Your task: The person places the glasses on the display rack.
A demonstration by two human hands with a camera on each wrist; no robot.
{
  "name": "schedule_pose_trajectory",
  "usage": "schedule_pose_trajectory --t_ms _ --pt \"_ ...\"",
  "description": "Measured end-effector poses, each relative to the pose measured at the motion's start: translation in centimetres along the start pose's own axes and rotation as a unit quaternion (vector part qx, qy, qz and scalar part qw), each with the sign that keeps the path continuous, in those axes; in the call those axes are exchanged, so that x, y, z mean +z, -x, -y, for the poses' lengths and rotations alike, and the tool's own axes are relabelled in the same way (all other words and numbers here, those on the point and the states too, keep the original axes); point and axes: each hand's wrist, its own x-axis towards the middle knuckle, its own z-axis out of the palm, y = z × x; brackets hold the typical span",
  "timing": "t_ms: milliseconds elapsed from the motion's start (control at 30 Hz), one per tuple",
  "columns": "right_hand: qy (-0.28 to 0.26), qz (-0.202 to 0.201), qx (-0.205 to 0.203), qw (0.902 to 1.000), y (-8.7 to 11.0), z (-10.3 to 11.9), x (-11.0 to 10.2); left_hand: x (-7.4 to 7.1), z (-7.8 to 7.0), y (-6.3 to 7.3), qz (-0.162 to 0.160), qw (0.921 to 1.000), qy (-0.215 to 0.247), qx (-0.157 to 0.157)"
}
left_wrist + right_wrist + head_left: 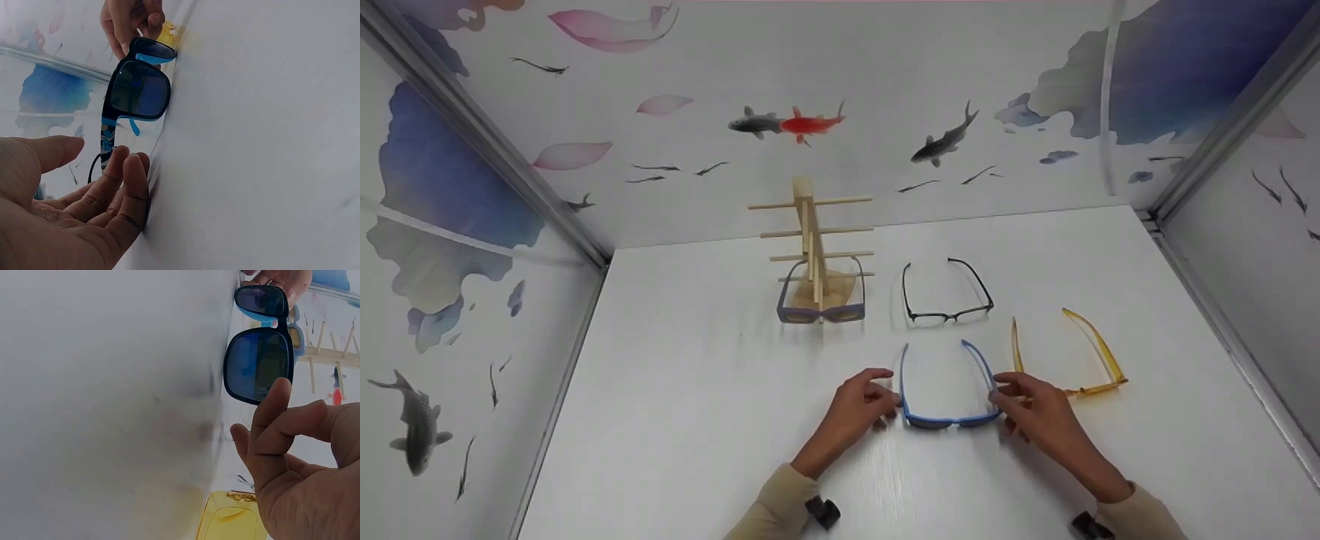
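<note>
Blue-framed sunglasses [952,422] with dark lenses stand on the white table, temples unfolded and pointing away from me. My right hand [1039,409] pinches their right temple close to the hinge, thumb and finger bent at it. At the opposite side, my left hand [859,405] has its fingertips right by the left temple. In the left wrist view, its thumb is held apart from the loosely bent fingers [132,185]. The right wrist view shows a fingertip of the right hand [292,455] overlapping the dark lens [256,365].
Yellow glasses [1099,386] lie just right of the right hand. Black-rimmed glasses [949,315] sit behind the blue pair. A wooden display rack [810,240] with several pegs stands at the back, bearing purple-grey sunglasses [821,311]. Printed panels [870,60] wall the table in.
</note>
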Motion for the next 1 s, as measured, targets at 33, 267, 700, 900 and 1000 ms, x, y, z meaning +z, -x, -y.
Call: schedule_pose_trajectory --t_ms 33,267,700,900,1000 --pt "0.001 0.0 0.002 1.0 0.0 -0.1 0.1 0.0 0.0 0.0 -0.001 1.0 0.0 0.0" --pt "-0.003 0.003 -0.005 1.0 -0.2 -0.2 0.3 0.4 -0.2 0.0 -0.001 0.9998 -0.01 -0.015" --pt "0.003 0.003 -0.005 1.0 0.3 0.6 0.9 0.2 -0.7 0.6 -0.013 0.9991 -0.041 0.003" --pt "0.0 0.01 0.005 0.9999 0.5 1.1 1.3 -0.3 -0.9 1.2 -0.022 0.9989 -0.04 -0.003" --pt "-0.002 0.01 0.005 0.9999 0.6 1.4 1.6 -0.7 -1.1 1.5 -0.027 0.999 -0.036 -0.001"
